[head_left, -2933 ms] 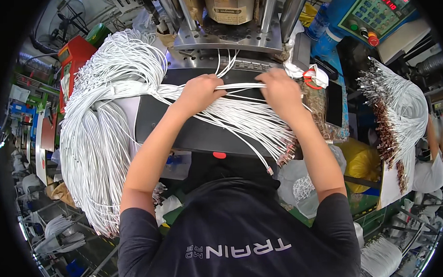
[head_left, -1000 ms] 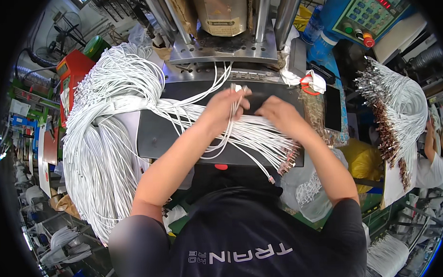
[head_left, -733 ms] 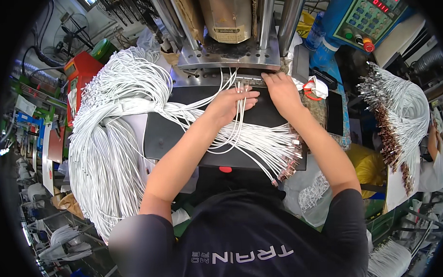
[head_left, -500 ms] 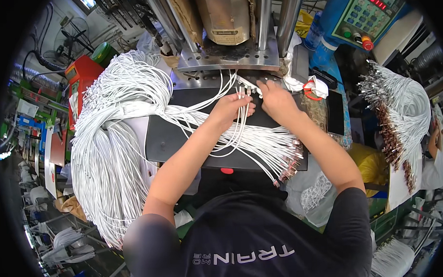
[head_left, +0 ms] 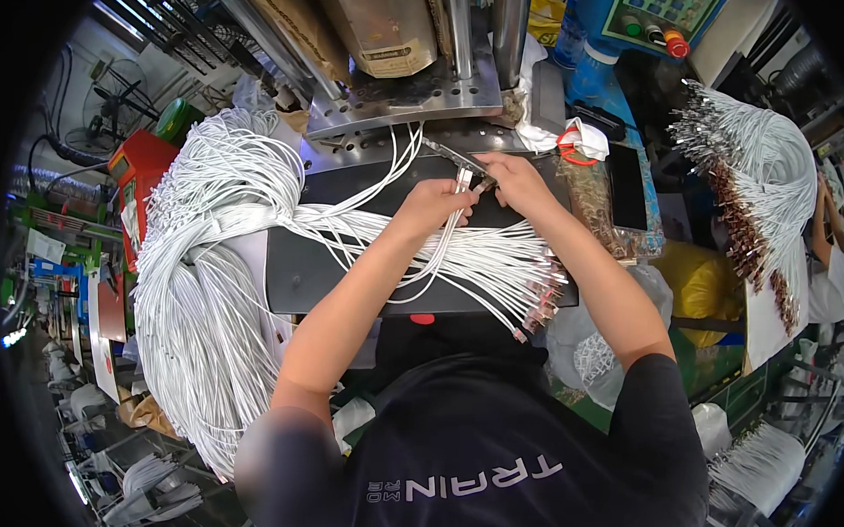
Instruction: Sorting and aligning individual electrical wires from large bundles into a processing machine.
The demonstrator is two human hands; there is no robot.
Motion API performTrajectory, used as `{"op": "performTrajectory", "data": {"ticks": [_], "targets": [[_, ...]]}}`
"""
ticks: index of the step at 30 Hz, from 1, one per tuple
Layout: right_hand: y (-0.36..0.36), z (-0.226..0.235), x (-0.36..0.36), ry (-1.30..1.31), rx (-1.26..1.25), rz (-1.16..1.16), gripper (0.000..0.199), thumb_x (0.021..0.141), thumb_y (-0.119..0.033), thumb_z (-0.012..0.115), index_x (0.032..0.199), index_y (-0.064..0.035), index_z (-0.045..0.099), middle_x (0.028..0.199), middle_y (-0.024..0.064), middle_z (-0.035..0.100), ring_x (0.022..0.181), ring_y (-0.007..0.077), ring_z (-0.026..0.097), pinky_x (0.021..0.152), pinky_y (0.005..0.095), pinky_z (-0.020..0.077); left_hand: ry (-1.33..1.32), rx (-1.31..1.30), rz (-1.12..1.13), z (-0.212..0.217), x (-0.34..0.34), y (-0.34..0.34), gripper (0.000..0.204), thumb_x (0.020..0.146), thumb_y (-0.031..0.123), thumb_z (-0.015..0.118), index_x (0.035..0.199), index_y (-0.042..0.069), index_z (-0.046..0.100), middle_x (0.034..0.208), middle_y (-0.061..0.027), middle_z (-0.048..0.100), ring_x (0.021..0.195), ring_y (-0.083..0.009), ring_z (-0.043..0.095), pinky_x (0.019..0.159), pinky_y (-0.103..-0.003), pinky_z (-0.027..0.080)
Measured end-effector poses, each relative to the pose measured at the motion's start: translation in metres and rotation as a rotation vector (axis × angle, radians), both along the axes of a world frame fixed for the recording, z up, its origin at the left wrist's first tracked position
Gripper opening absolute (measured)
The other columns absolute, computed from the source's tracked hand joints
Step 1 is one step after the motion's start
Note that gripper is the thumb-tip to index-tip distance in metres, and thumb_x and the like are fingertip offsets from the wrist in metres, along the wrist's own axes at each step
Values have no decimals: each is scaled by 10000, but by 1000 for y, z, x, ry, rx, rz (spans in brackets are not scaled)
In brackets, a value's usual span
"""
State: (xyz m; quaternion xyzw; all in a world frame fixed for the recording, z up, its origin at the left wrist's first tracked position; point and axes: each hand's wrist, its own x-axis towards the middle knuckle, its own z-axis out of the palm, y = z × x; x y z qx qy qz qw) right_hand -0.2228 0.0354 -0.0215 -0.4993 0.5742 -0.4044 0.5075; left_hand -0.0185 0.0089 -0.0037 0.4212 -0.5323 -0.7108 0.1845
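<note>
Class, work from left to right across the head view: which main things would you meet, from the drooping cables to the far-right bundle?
Drooping white cables → left hand → right hand → flat black slab → cable bundle with reddish-brown ends.

One metal bar point(head_left: 456, 157), one press point(head_left: 403, 108), cables point(head_left: 206, 336) (too many to count).

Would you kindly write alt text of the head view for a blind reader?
A person's left hand holds a few white cable ends beside a narrow metal bar in the right hand, before a metal machine; a large bundle of white cables spreads at left.
</note>
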Motion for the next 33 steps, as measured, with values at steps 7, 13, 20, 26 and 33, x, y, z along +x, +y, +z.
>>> {"op": "performTrajectory", "data": {"ticks": [7, 13, 20, 26, 33], "targets": [[-10, -4, 1, 267, -305, 69, 384, 944, -169, 592, 1287, -12, 662, 785, 12, 646, 585, 63, 521, 526, 245, 391, 61, 64, 63, 8, 9, -2, 229, 949, 224, 718, 1032, 12, 745, 801, -5, 664, 726, -96, 618, 694, -233, 502], [1, 9, -9, 1, 24, -8, 390, 892, -144, 646, 1251, 6, 671, 874, 70, 722, 759, 103, 648, 716, 274, 507, 4, 163, -67, 16, 16, -16, 283, 954, 267, 725, 1061, 7, 764, 751, 30, 609, 667, -68, 551, 614, -221, 430], [-1, -10, -9, -31, -146, 146, 362, 925, -95, 609, 1265, 22, 652, 976, 57, 738, 854, 81, 650, 783, 246, 511, -59, 162, -227, 14, 3, -17, 332, 998, 293, 682, 1150, 6, 751, 725, 71, 555, 633, -65, 500, 605, -215, 395], [1, 0, -10, -12, -194, 189, 366, 897, -176, 711, 1208, 15, 680, 993, 93, 749, 891, 119, 671, 807, 290, 517, -17, 160, -93, 8, 8, -14, 326, 998, 318, 681, 1116, 22, 747, 770, 35, 625, 666, -81, 566, 633, -228, 443], [7, 7, -10, 135, -164, 202, 504, 845, -332, 810, 1198, 9, 696, 999, 134, 748, 925, 187, 693, 836, 331, 523, 52, 136, -18, 8, 21, -15, 264, 979, 304, 696, 1006, 45, 734, 848, -27, 694, 733, -115, 655, 659, -264, 497]]}}
